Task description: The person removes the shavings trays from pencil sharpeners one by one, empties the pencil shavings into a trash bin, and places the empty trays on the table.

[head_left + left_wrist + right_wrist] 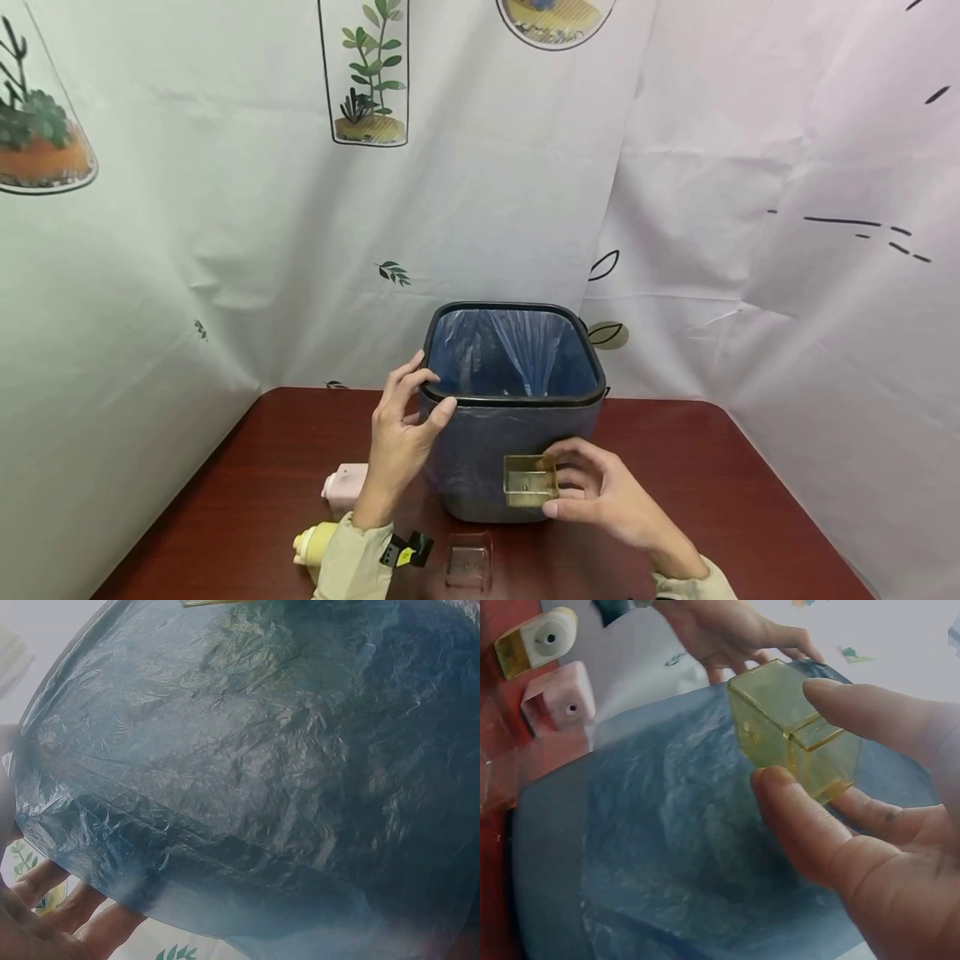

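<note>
A dark trash can (480, 467) with a black rim and a bluish plastic liner (517, 350) stands upright on the table. My left hand (401, 437) holds its left front corner at the rim, thumb on the near side and fingers around the left. My right hand (600, 496) pinches a yellow see-through shavings box (528, 492) between thumb and fingers, in front of the can's outer wall. In the right wrist view that box (787, 727) looks empty and tilted. Left of the can lie a pink pencil sharpener (559, 701) and a yellow-and-white pencil sharpener (540, 641).
A second see-through box (468, 562), pinkish, rests on the dark red table (285, 450) near its front. A white cloth backdrop (480, 208) with plant prints hangs behind and at both sides.
</note>
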Demonstrator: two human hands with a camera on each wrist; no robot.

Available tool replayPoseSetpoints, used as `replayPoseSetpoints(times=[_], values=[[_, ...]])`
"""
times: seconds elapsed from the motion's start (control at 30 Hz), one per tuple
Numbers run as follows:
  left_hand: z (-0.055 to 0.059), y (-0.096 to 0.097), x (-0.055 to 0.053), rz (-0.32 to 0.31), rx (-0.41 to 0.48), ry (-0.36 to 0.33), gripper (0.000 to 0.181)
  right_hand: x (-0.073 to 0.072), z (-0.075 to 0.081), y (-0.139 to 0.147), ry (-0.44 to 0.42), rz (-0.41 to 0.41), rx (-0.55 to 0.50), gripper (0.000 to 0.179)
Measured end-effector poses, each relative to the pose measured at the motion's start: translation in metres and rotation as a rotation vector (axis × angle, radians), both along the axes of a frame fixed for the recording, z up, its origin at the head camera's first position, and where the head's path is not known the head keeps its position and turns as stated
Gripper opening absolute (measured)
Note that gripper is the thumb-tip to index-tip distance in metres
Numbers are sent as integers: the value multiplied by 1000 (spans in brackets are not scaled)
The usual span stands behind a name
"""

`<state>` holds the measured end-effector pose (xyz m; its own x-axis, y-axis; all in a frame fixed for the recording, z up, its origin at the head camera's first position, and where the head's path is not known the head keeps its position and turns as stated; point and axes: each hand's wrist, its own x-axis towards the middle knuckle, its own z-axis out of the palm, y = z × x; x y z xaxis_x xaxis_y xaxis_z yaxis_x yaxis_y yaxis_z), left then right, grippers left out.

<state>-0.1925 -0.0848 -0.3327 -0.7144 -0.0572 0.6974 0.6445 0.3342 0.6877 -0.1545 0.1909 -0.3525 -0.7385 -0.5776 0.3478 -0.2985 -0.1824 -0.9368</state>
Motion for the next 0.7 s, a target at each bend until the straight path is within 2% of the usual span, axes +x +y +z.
replayPoseSetpoints(times=[0.27, 0.47, 0.7], values=[[25, 8, 24, -2, 1, 6, 28, 3, -9, -4, 15, -33, -19, 49], [27, 8, 27, -1, 3, 7, 29, 4, -14, -4, 1, -5, -20, 49], [26, 7, 26, -14, 11, -7, 29, 5, -20, -2, -24, -17, 15, 49]])
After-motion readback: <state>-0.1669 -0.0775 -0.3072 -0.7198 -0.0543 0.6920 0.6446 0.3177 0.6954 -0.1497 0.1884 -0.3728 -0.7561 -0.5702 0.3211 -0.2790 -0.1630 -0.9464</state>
